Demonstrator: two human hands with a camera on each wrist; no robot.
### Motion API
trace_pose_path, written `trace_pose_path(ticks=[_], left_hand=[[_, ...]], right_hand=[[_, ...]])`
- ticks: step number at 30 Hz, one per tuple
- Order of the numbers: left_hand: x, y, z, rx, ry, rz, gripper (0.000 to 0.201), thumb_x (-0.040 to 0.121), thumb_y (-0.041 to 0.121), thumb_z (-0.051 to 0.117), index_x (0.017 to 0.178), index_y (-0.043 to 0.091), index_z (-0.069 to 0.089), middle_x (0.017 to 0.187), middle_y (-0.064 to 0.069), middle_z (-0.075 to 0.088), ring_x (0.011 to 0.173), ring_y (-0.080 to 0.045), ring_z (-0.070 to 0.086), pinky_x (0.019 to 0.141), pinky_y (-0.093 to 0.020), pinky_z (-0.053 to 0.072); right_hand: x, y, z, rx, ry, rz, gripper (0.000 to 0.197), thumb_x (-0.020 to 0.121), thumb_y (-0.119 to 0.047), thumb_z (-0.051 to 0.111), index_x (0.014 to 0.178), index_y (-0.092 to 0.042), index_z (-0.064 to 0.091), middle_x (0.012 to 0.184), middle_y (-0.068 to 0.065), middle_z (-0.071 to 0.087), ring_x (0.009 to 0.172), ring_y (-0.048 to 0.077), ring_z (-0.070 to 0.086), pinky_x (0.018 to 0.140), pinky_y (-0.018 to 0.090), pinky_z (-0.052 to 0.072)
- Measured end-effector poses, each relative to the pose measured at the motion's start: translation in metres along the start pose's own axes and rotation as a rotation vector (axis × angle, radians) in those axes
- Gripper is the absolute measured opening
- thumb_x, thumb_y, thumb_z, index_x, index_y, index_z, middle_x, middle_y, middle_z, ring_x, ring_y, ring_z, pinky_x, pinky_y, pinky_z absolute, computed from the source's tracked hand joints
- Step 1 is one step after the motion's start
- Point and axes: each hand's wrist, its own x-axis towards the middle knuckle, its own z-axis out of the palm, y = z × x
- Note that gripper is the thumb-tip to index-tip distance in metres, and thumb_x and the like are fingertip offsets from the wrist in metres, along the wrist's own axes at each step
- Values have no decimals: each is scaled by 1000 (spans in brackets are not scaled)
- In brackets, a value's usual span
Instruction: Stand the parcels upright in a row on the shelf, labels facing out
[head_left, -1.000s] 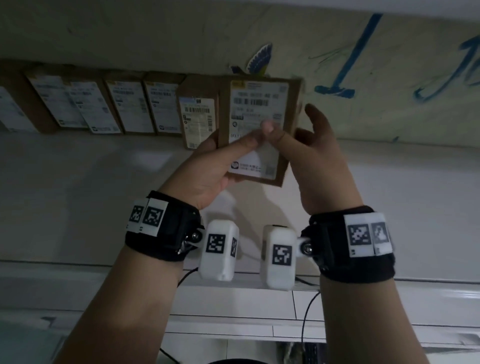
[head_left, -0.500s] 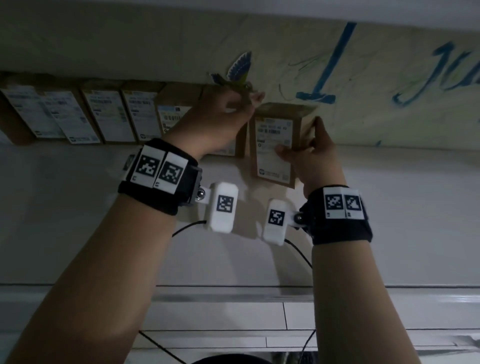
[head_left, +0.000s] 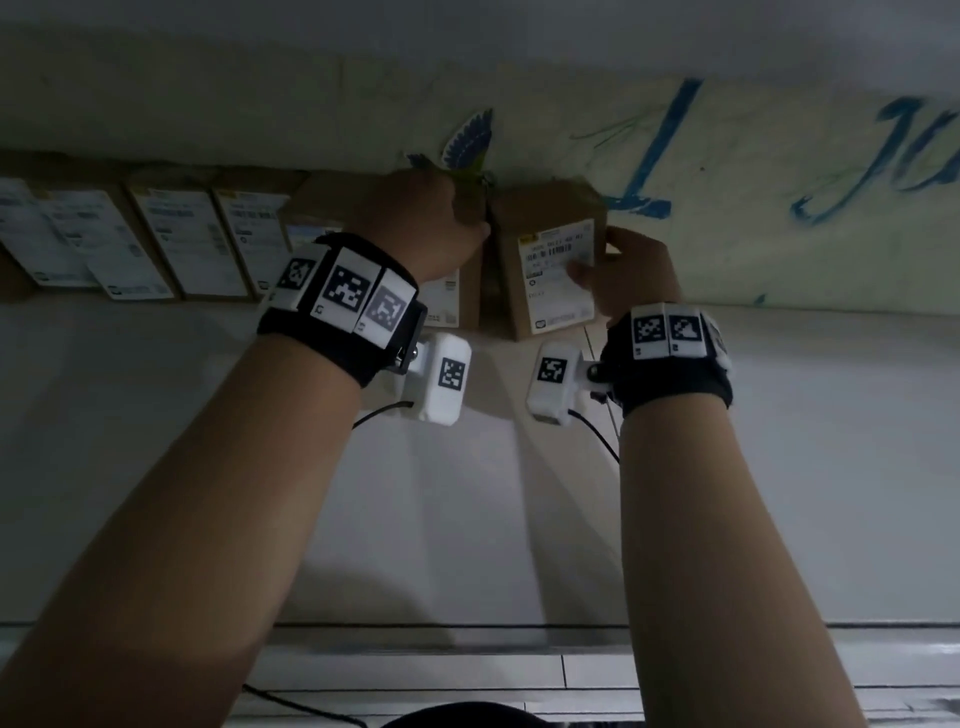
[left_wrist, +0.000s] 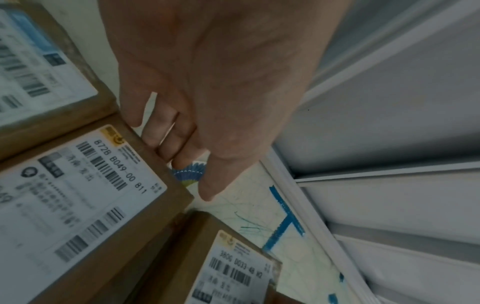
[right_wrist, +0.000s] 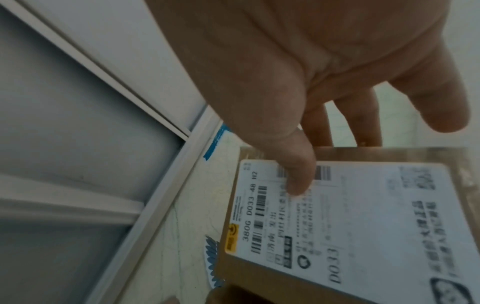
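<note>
On shelf (head_left: 208, 441), right hand (head_left: 636, 275) pinches rightmost parcel (head_left: 550, 270).

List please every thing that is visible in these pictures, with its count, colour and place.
newest parcel: one, brown with white label, right end of the row, upright, label facing out
neighbour parcel: one, brown with white label, directly left of the newest parcel
other parcels: at least four, brown with white labels, further left; the row runs out of view
shelf: one, white, under the parcels
back wall: one, pale with blue marks and a blue bird picture
wrist cameras: two, white, below the wrists
left hand: fingers curled over the neighbour parcel's top
right hand: thumb on the newest parcel's label, fingers behind it
</note>
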Motion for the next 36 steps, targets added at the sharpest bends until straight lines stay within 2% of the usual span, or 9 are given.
trace_pose_path(ticks=[3,6,10,15,18,21,24,29,36], left_hand=[[4,-1,1,50,24,32,43,102,40,59,84,2,63,73,-9,57,79,-33,66,52,-29,32],[4,0,3,57,46,52,44,103,43,59,99,0,70,92,-16,70,92,-35,69,69,-36,51],[4,6,7,62,55,18,54,103,46,59,64,15,40,64,-2,41,61,-21,47,50,-31,25],[8,7,19,245,80,64,43,101,50,61,93,9,58,97,-14,64,85,-32,65,68,-35,44],[5,6,22,283,88,70,45,104,50,57,106,5,65,121,-20,64,100,-36,67,73,-37,43],[1,6,20,296,109,58,54,109,50,43,102,3,67,123,-22,64,98,-37,66,74,-39,44],[-1,3,18,258,103,43,57,111,49,36,99,3,68,132,-25,60,105,-39,65,89,-45,53],[-6,-4,18,199,41,-18,53,111,42,37,128,4,70,145,-28,48,128,-43,53,111,-49,44],[-25,-7,8,239,-92,39,54,99,46,54,140,12,60,159,-19,42,149,-41,37,115,-54,44]], right_hand=[[8,-1,18,44,-19,78,53,94,-25,79,144,-16,62,136,7,71,117,28,70,96,47,63],[12,1,35,111,8,139,51,90,-20,83,135,-17,60,134,8,70,119,34,69,94,53,63],[20,0,48,121,16,182,39,88,-22,79,117,-18,53,127,9,69,114,38,68,89,57,64],[23,-2,56,133,49,203,37,89,-21,72,121,-15,54,125,13,68,111,40,69,86,57,64],[17,-6,54,118,33,200,38,92,-21,70,125,-14,53,129,14,66,112,40,68,88,57,63],[8,-10,50,144,14,216,37,99,-16,59,134,-9,50,134,18,63,117,41,65,93,56,61],[9,-8,49,148,1,218,40,104,-11,50,143,-3,43,140,21,59,124,38,61,93,40,53],[0,-20,50,159,52,254,54,102,-21,60,146,-4,33,152,23,48,135,42,55,109,48,49],[-28,-21,49,63,101,271,73,91,-37,70,149,-10,35,158,20,37,149,40,36,123,48,32]])
